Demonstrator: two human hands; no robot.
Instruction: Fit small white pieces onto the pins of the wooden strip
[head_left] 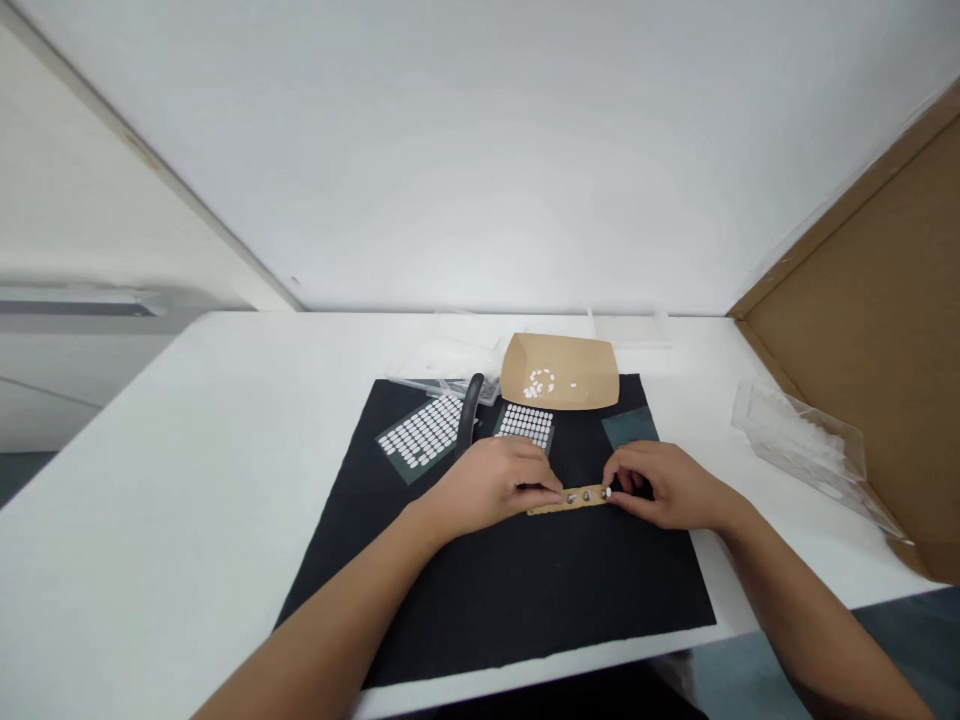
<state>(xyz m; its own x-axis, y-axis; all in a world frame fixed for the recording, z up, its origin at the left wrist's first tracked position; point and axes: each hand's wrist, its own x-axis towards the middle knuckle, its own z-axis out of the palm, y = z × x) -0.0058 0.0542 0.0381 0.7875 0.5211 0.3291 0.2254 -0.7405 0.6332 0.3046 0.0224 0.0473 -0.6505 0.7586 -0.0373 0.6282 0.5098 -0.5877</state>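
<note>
While left hand [499, 483] pinches, strip [579, 498] reaches right hand [669, 484].

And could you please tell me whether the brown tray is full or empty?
Neither: the brown tray is partly filled, with some small white pieces scattered inside and much of its floor bare.

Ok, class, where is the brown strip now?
In the head view, the brown strip is right of centre, between the left hand and right hand, over the black mat.
</note>
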